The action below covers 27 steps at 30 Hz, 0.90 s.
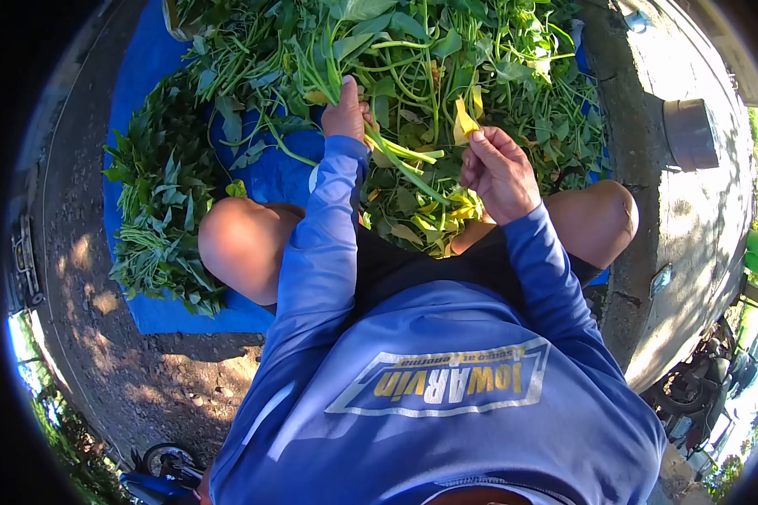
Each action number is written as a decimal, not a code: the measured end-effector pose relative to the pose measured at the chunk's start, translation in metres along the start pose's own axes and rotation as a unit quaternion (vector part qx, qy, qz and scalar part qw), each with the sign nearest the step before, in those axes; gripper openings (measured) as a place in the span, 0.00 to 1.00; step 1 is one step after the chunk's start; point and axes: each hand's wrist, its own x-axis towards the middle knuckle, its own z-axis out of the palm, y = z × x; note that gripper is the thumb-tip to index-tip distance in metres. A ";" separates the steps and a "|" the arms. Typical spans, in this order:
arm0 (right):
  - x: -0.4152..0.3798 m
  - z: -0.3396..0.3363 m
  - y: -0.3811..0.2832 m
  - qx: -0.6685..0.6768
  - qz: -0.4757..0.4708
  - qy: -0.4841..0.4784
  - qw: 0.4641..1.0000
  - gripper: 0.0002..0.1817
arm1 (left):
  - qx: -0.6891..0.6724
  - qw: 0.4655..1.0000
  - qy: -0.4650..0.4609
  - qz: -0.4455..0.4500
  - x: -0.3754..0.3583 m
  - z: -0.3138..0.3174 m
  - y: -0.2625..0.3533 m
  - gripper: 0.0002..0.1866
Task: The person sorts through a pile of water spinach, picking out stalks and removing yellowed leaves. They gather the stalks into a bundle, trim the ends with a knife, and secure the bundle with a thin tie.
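Pinching yellow leaf (464, 120) — right hand (499, 171), left hand (346, 114) gripping stems (396, 156)

A bunch of green stems (396, 156) with leaves is held at its cut ends, which are pale green and point toward the right. The stems are laid nearly level above a pile of loose greens. A yellow leaf (464, 120) is pinched upright just beside the stem ends. It seems to be withered, though its lower edge is hidden.
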 end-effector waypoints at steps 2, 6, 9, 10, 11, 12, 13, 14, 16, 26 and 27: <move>-0.019 -0.019 -0.006 -0.113 0.033 0.007 0.993 0.11 | 0.018 0.998 0.048 0.039 0.002 -0.004 0.014 0.23; -0.018 -0.046 0.026 -0.588 -0.097 0.040 0.802 0.17 | 0.033 0.997 -0.025 0.068 -0.021 0.011 0.069 0.24; 0.039 -0.033 0.038 -0.540 -0.083 0.091 0.832 0.20 | 0.023 0.993 -0.079 0.089 -0.031 0.027 0.076 0.26; 0.067 -0.035 0.049 -0.458 -0.035 0.097 0.883 0.20 | 0.023 0.991 -0.093 0.097 -0.033 0.030 0.077 0.26; 0.085 -0.031 0.055 -0.495 -0.080 0.115 0.857 0.20 | 0.018 0.989 -0.113 0.094 -0.032 0.030 0.073 0.26; 0.101 -0.026 0.061 -0.530 -0.124 0.134 0.828 0.20 | 0.006 0.990 -0.119 0.081 -0.031 0.029 0.067 0.26; 0.119 -0.024 0.068 -0.512 -0.101 0.181 0.834 0.24 | -0.009 0.990 -0.124 0.069 -0.029 0.028 0.060 0.26; 0.130 -0.016 0.067 -0.529 -0.071 0.210 0.819 0.25 | -0.024 0.990 -0.128 0.059 -0.026 0.027 0.053 0.26; 0.151 -0.015 0.074 -0.553 -0.037 0.249 0.794 0.25 | -0.017 0.995 -0.094 0.025 -0.017 0.018 0.035 0.24; 0.116 -0.031 0.025 -0.474 -0.148 0.171 0.851 0.19 | 0.102 0.992 -0.016 0.072 -0.009 -0.005 0.004 0.19; 0.103 -0.019 0.007 -0.423 -0.143 0.157 0.881 0.18 | 0.123 0.987 -0.019 0.102 -0.004 -0.007 -0.001 0.20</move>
